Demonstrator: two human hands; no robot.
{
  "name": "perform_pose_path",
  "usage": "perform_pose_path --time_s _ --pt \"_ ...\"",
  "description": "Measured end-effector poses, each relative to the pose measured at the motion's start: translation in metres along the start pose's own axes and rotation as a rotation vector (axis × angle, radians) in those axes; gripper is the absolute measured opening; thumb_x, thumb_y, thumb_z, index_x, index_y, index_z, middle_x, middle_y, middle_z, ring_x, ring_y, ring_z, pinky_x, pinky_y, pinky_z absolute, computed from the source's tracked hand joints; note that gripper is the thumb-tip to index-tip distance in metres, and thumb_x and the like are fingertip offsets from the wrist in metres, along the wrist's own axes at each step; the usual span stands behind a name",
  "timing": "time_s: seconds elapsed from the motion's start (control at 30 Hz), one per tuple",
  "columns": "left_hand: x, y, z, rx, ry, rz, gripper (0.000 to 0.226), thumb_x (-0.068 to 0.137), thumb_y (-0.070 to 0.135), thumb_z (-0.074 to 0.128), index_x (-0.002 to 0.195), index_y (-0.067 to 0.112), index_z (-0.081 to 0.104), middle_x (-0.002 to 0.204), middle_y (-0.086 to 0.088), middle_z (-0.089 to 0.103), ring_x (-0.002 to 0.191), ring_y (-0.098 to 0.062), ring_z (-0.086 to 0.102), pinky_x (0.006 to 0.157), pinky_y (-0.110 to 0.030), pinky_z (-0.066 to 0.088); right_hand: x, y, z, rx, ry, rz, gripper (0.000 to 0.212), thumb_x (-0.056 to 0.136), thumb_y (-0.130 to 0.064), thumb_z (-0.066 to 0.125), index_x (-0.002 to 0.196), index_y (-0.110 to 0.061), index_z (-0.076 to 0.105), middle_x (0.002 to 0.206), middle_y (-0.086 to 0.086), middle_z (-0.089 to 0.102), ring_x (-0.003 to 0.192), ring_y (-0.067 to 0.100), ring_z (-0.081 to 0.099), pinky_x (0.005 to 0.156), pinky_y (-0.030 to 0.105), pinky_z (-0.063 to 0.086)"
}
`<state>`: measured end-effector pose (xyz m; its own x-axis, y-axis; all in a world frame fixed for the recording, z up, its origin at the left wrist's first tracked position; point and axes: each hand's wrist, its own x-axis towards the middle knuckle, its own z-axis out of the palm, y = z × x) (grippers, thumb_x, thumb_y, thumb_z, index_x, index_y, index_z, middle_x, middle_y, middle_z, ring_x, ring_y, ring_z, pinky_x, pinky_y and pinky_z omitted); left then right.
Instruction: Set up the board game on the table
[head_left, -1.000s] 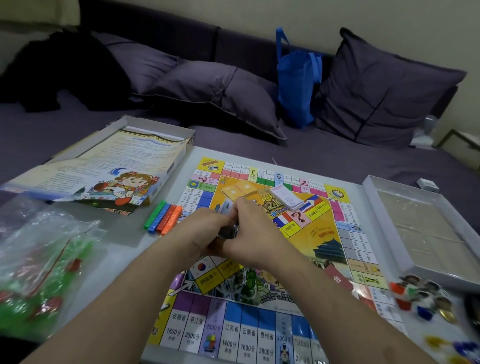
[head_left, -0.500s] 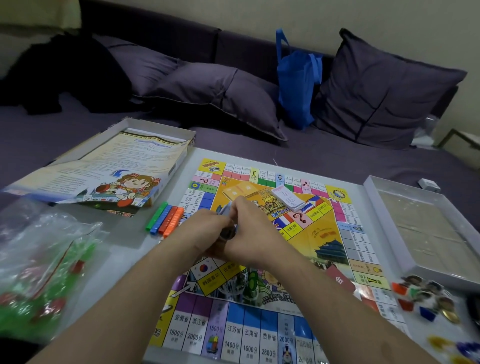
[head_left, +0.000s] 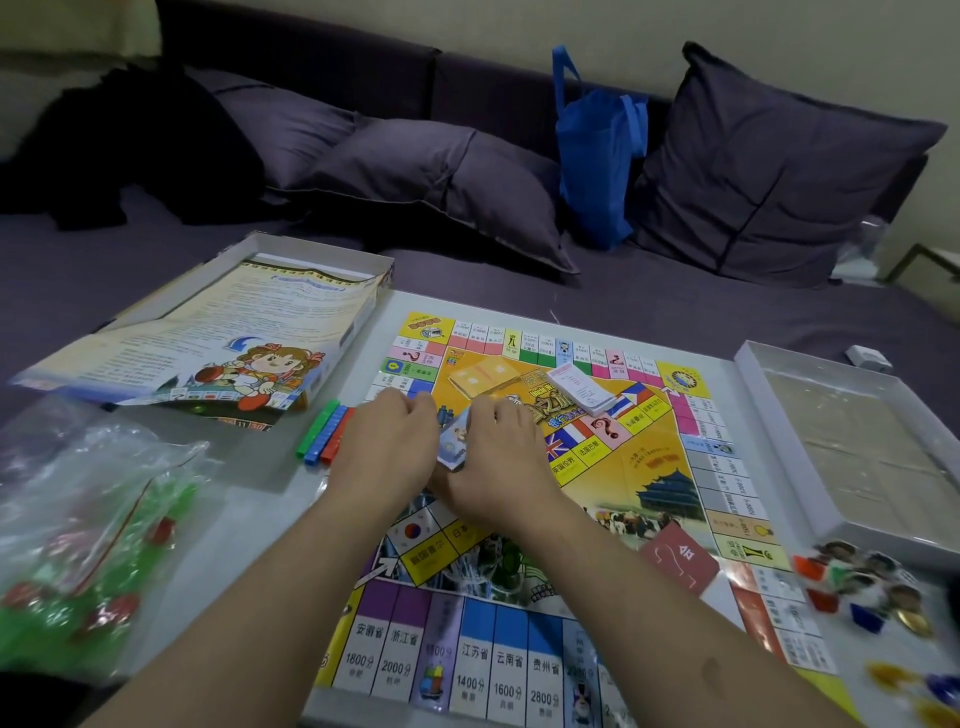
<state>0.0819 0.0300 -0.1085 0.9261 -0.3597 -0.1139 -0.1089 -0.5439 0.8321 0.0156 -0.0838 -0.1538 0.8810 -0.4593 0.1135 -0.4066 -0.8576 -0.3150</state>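
The colourful game board (head_left: 670, 467) lies flat on the white table. Over its left-centre, my left hand (head_left: 384, 457) and my right hand (head_left: 498, 467) hold a small stack of play-money notes (head_left: 453, 441) between them, fingers curled around it. A yellow card deck (head_left: 483, 376) and a white card deck (head_left: 582, 387) sit on the board's far middle. A red card (head_left: 680, 558) lies at the board's right. Coloured sticks (head_left: 324, 431) lie just left of the board, partly hidden by my left hand.
The box lid with a rule sheet (head_left: 208, 338) sits at the far left. A plastic bag of green and red pieces (head_left: 88, 551) lies near left. A white box tray (head_left: 852, 447) stands at right, player pawns (head_left: 862, 582) in front of it. A sofa with cushions and a blue bag (head_left: 597, 156) lies behind.
Both hands stay together over the board on the stack of notes; the notes now show more between the hands. Nothing else has moved.
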Motion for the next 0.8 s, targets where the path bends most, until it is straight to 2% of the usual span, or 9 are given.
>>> perform_pose_path --time_s 0.17,0.23,0.33,0.4,0.47,0.6,0.7,0.8 --pt "-0.008 0.008 0.000 -0.052 0.048 0.077 0.030 0.105 0.024 0.046 0.077 0.014 0.052 0.076 -0.006 0.057 0.063 -0.017 0.047 0.056 -0.034 0.036 -0.012 0.001 -0.028 0.142 0.108 -0.005 0.041 0.090 -0.055 0.060 0.106 -0.022 0.043 0.112 -0.003 0.041 0.107 0.019 0.035 0.094 0.038 0.042" --pt "-0.013 0.014 0.002 -0.052 0.034 0.143 0.020 0.104 0.021 0.049 0.086 0.018 0.058 0.081 0.001 0.061 0.069 -0.012 0.053 0.057 -0.032 0.037 -0.021 0.004 -0.040 0.187 0.113 -0.008 0.029 0.093 -0.044 0.060 0.103 -0.021 0.044 0.110 -0.003 0.041 0.105 0.019 0.037 0.090 0.037 0.043" --pt "-0.020 0.024 0.015 -0.181 -0.055 0.198 0.014 0.097 0.013 0.058 0.097 0.024 0.068 0.090 0.003 0.071 0.081 -0.016 0.067 0.067 -0.036 0.055 -0.037 0.014 -0.063 0.286 0.140 0.038 0.017 0.095 -0.030 0.061 0.100 -0.020 0.048 0.104 -0.006 0.045 0.097 0.017 0.045 0.080 0.039 0.048" --pt "-0.030 0.034 0.028 -0.255 -0.155 0.220 0.019 0.095 0.007 0.061 0.094 0.025 0.070 0.085 0.001 0.074 0.074 -0.018 0.071 0.071 -0.044 0.061 -0.049 0.024 -0.079 0.316 0.162 0.071 0.011 0.094 -0.024 0.061 0.101 -0.019 0.052 0.102 -0.005 0.051 0.094 0.016 0.049 0.077 0.039 0.050" --pt "-0.044 0.044 0.043 -0.248 -0.242 0.281 0.022 0.095 0.004 0.063 0.093 0.024 0.071 0.080 0.004 0.075 0.067 -0.012 0.071 0.071 -0.042 0.063 -0.064 0.036 -0.092 0.346 0.179 0.114 0.008 0.093 -0.019 0.060 0.100 -0.020 0.055 0.100 -0.003 0.056 0.092 0.017 0.053 0.074 0.040 0.050" --pt "-0.077 0.064 0.076 -0.209 -0.365 0.374 0.022 0.097 0.008 0.064 0.095 0.029 0.070 0.084 0.008 0.075 0.074 -0.011 0.074 0.073 -0.043 0.064 -0.105 0.071 -0.116 0.400 0.196 0.224 0.016 0.092 -0.008 0.058 0.098 -0.023 0.057 0.100 -0.006 0.060 0.089 0.014 0.057 0.071 0.033 0.047" --pt "-0.106 0.079 0.100 -0.188 -0.421 0.418 0.020 0.099 0.009 0.064 0.097 0.029 0.069 0.094 0.006 0.074 0.073 -0.010 0.073 0.071 -0.038 0.064 -0.137 0.106 -0.138 0.318 0.211 0.281 0.028 0.090 0.000 0.058 0.107 -0.022 0.061 0.110 -0.004 0.060 0.097 0.015 0.058 0.081 0.031 0.049" --pt "-0.134 0.090 0.121 -0.210 -0.472 0.411 0.019 0.101 0.010 0.062 0.097 0.027 0.068 0.093 0.004 0.073 0.069 -0.007 0.072 0.062 -0.033 0.063 -0.162 0.148 -0.162 0.202 0.189 0.370 0.050 0.083 0.008 0.061 0.119 -0.027 0.059 0.125 -0.005 0.052 0.106 0.015 0.057 0.089 0.037 0.055"
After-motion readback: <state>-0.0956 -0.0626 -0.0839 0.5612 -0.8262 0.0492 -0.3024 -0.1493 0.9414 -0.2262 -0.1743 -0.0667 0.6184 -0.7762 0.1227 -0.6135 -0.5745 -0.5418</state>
